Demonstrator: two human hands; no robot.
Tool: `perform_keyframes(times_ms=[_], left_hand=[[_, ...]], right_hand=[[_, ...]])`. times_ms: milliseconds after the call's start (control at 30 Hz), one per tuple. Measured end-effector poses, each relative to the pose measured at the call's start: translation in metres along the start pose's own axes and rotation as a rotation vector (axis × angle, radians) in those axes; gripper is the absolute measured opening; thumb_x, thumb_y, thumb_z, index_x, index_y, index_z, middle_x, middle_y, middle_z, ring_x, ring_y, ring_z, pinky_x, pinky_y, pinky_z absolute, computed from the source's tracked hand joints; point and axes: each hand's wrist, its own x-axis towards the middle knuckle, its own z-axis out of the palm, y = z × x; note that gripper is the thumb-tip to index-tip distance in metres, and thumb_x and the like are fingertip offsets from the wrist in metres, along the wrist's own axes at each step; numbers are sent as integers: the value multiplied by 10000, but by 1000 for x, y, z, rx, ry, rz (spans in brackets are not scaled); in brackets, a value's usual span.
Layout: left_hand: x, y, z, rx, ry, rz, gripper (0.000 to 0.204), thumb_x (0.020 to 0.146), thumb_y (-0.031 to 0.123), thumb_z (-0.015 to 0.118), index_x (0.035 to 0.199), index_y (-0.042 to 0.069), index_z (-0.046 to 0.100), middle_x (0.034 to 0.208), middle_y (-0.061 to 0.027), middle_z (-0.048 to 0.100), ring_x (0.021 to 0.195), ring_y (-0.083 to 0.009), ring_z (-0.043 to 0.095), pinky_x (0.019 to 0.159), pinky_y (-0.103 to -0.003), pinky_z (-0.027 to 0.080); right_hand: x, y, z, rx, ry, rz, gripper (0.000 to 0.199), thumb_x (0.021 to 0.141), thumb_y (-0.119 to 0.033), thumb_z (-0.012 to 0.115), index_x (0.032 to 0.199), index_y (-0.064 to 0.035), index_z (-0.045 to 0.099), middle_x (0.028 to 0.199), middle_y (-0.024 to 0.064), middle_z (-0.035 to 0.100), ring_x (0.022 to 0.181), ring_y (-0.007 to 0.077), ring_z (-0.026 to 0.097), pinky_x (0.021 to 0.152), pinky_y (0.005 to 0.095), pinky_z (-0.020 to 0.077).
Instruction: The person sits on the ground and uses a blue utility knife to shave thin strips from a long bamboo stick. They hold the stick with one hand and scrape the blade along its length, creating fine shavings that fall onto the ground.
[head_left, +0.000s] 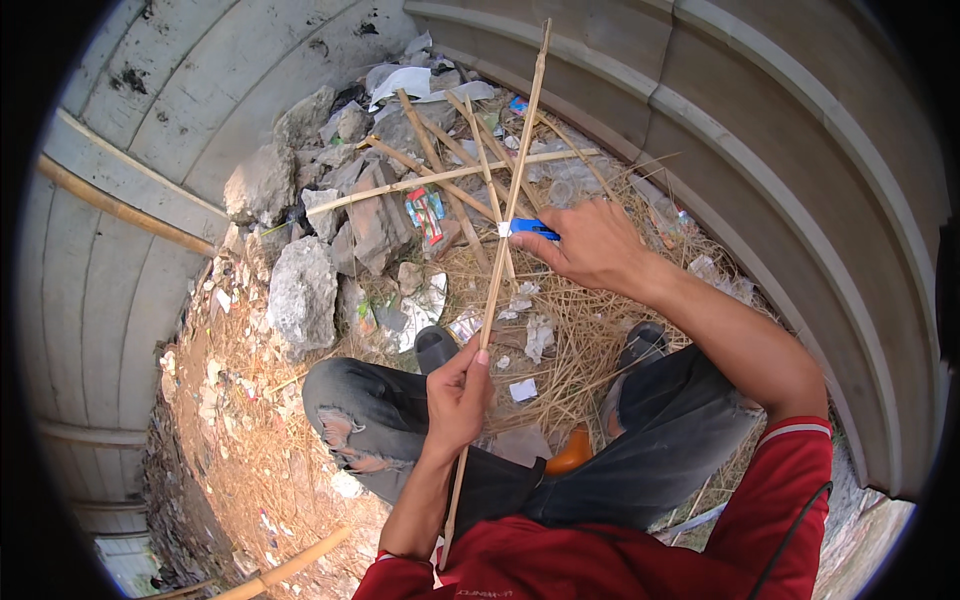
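Note:
A long, thin bamboo strip [526,130] slants from my lap up past the pile of sticks ahead. My left hand [460,397] is closed around its lower part, thumb lying along it. In my right hand [597,246] is a blue utility knife [535,229], its pale front end against the strip, well above the left hand. Fingers of the right hand are wrapped round the knife and partly hidden. Beyond the knife, another bamboo strip [400,186] lies across several crossed sticks [430,142].
Grey rocks [303,295] are heaped ahead on the left. Dry straw [590,310] and litter cover the ground between my feet. An orange object [570,452] lies between my legs. A ribbed wall [780,150] curves along the right; a pale panel wall [150,130] stands left.

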Motion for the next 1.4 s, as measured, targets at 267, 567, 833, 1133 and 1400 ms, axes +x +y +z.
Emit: perform_keyframes(times_ms=[267,567,833,1133,1400], left_hand=[[-61,-37,-30,206,-147,0,358,1048,139,542,1357,-36,594,620,75,465,533,-18,409,481,-208,310],[-2,5,-39,246,207,246,355,1066,153,524,1357,-39,587,632,83,428,509,-2,347,466,-197,257],[46,82,-33,295,166,350,362,1039,102,573,1371,-41,583,769,72,500,662,-10,403,553,-191,320],[47,41,-18,-163,-272,-80,470,1106,234,421,1529,32,392,605,76,251,474,-34,202,440,-221,214],[52,39,-8,-417,-248,-230,457,1108,254,407,1529,76,401,603,68,242,466,-38,196,433,-226,209]], right_hand=[[46,189,-69,-34,425,617,762,971,-664,421,843,32,704,880,301,686,925,461,664,858,516,490],[30,184,-48,103,443,428,780,961,-691,451,718,36,597,640,194,572,658,359,553,680,459,442],[23,75,-44,383,366,115,650,995,-564,533,756,37,605,567,108,454,559,218,398,559,403,379],[-34,-29,-6,273,-206,-89,541,972,-500,577,843,9,706,683,254,649,670,450,661,658,529,512],[-24,-34,8,170,-142,-106,550,974,-514,565,895,6,727,723,257,678,729,470,674,709,542,536]])
